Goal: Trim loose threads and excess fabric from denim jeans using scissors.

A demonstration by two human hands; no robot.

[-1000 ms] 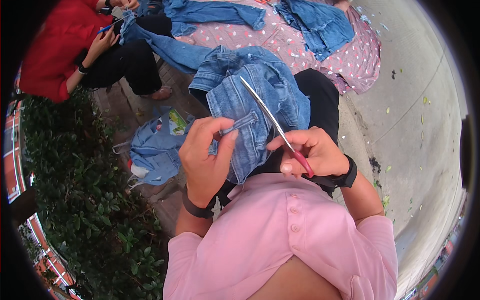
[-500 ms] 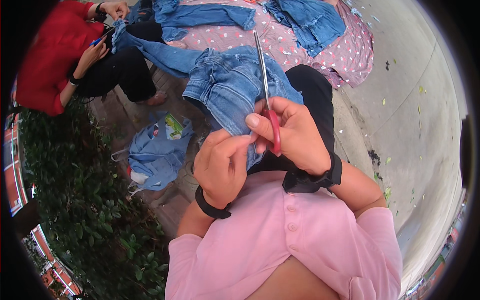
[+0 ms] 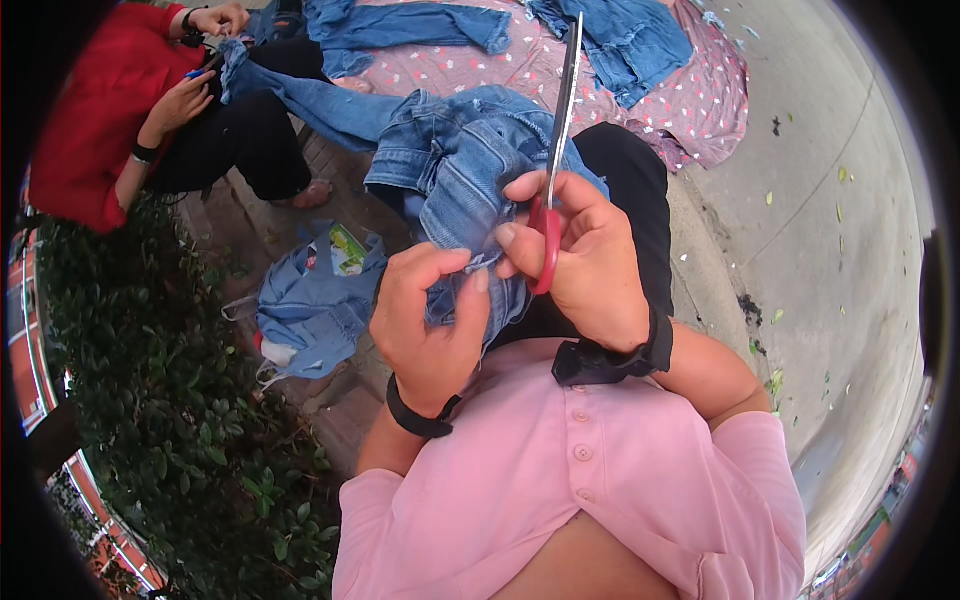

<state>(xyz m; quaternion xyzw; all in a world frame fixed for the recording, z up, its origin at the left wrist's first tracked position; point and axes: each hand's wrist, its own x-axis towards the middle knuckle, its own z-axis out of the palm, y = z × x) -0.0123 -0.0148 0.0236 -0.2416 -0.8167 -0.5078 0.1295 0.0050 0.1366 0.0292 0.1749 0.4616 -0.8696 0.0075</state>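
A pair of blue jeans (image 3: 462,160) lies bunched across my lap, its frayed lower edge between my hands. My right hand (image 3: 592,265) has scissors (image 3: 562,120) hooked on its fingers by the red handles, with the blades pointing up and away. The thumb of that same hand rests against the denim near the frayed edge. Beside this edge is my left hand (image 3: 425,315), thumb and forefinger a little apart around some loose threads. Its thumb tip is slightly blurred.
Left, a person in a red top (image 3: 95,110) holds blue-handled scissors at a frayed denim leg. A denim bag (image 3: 325,310) lies on the paving by a leafy bush (image 3: 170,400). More jeans (image 3: 425,30) cover a floral cloth (image 3: 700,110) ahead. Concrete (image 3: 840,250) extends right.
My left hand has loosened its pinch on the denim edge and drawn slightly left, its fingers parting. The scissors have tilted to the right in my right hand.
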